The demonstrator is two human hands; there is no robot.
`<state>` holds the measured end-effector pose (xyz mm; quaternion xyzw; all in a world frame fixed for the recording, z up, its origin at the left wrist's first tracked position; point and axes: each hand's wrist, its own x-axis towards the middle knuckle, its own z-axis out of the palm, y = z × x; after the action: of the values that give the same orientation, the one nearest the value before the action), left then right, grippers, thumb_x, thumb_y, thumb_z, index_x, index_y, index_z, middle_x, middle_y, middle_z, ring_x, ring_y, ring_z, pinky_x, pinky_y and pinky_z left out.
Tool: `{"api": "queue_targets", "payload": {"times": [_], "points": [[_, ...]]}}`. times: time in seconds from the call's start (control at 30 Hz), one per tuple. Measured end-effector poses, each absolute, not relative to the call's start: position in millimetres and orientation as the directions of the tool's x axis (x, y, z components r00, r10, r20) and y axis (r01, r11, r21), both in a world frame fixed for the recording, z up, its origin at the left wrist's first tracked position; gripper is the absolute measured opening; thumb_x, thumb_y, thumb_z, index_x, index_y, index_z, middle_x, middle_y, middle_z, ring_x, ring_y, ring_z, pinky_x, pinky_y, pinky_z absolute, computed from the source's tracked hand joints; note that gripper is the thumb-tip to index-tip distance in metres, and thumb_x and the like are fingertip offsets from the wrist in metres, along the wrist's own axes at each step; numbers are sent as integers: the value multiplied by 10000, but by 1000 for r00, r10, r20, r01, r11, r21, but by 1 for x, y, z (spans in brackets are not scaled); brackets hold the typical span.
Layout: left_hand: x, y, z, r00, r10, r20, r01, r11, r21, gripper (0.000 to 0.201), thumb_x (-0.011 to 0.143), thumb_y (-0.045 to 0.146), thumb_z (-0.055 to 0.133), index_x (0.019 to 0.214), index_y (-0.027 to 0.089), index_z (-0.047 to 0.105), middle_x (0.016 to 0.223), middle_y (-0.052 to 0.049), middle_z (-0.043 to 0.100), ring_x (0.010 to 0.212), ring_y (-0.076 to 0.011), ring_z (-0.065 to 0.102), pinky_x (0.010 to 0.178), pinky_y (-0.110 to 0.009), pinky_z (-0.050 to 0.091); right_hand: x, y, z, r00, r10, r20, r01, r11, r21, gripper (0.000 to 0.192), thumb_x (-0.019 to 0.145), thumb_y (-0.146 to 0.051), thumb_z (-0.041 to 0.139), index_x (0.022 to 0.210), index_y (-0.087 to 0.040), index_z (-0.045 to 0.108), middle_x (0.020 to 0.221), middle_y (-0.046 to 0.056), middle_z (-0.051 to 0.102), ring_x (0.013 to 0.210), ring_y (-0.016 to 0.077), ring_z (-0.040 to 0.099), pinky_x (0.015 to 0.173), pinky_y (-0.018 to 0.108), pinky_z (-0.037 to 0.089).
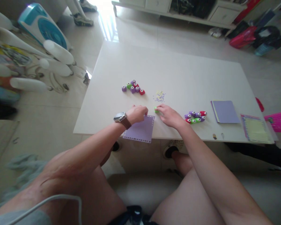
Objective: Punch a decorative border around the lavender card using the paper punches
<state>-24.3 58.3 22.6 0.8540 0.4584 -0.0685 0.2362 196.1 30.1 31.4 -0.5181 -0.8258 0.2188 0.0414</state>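
My left hand [137,113], with a watch on its wrist, rests closed on the top edge of a purple paper sheet [140,131] with punched borders, at the near edge of the white table [178,72]. My right hand [169,115] grips a small green punch [156,109] just beside the sheet's top right corner. A little pile of punched paper bits [160,96] lies just beyond the hands.
A cluster of small coloured punches [133,87] sits left of centre, and another cluster [195,116] lies right of my right hand. A stack of purple paper [225,111] and a yellow-green sheet [256,128] lie at the right. A fan [43,28] stands on the floor.
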Motion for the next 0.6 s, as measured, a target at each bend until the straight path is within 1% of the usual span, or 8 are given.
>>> {"api": "queue_targets", "payload": {"times": [0.07, 0.13, 0.23, 0.3, 0.43, 0.53, 0.6], "points": [[-25, 60, 28, 588, 730, -348, 805, -486, 341, 268, 808, 161, 612, 1016, 200, 776, 999, -103, 768, 968, -249, 683, 829, -343, 465, 197, 31, 34, -430, 880, -203, 864, 335, -377, 411, 884, -24, 515, 1195, -173, 740, 1214, 116, 677, 1084, 235, 652, 987, 328, 493], [-26, 62, 33, 610, 707, -359, 790, -507, 344, 264, 806, 157, 590, 975, 187, 790, 949, -110, 768, 912, -238, 685, 773, -318, 471, 198, 32, 37, -406, 880, -245, 886, 313, -343, 345, 899, -60, 535, 1127, -176, 766, 1125, 110, 695, 999, 228, 666, 927, 315, 493], [-28, 64, 37, 626, 692, -360, 779, -528, 338, 278, 806, 142, 562, 958, 175, 792, 907, -110, 767, 860, -222, 684, 742, -303, 469, 200, 33, 41, -396, 875, -278, 899, 307, -312, 253, 900, -117, 585, 1048, -182, 779, 1061, 100, 706, 942, 220, 666, 869, 301, 481], [-28, 65, 38, 623, 694, -362, 782, -528, 333, 290, 813, 133, 547, 971, 173, 787, 913, -109, 767, 848, -217, 685, 729, -300, 467, 202, 33, 42, -396, 872, -289, 899, 305, -313, 202, 891, -145, 616, 1009, -181, 776, 1051, 97, 708, 902, 207, 662, 843, 291, 474], [-29, 66, 36, 608, 707, -360, 792, -515, 327, 306, 828, 124, 543, 1020, 172, 776, 970, -111, 770, 885, -220, 696, 731, -292, 472, 204, 34, 44, -423, 848, -319, 885, 311, -348, 179, 850, -137, 644, 983, -167, 759, 1002, 86, 713, 837, 184, 650, 794, 271, 468], [-29, 68, 35, 591, 725, -354, 804, -497, 325, 343, 830, 121, 556, 1100, 173, 761, 1029, -114, 767, 950, -227, 702, 767, -287, 484, 204, 34, 43, -440, 824, -357, 875, 305, -375, 191, 804, -106, 648, 959, -162, 745, 925, 70, 718, 804, 178, 647, 751, 257, 464], [-30, 69, 34, 586, 730, -350, 807, -487, 335, 374, 832, 122, 564, 1155, 178, 745, 1064, -112, 764, 985, -227, 701, 792, -282, 490, 204, 34, 42, -450, 815, -366, 868, 303, -392, 166, 801, -117, 650, 935, -166, 734, 900, 64, 722, 785, 176, 648, 729, 255, 461]]}}
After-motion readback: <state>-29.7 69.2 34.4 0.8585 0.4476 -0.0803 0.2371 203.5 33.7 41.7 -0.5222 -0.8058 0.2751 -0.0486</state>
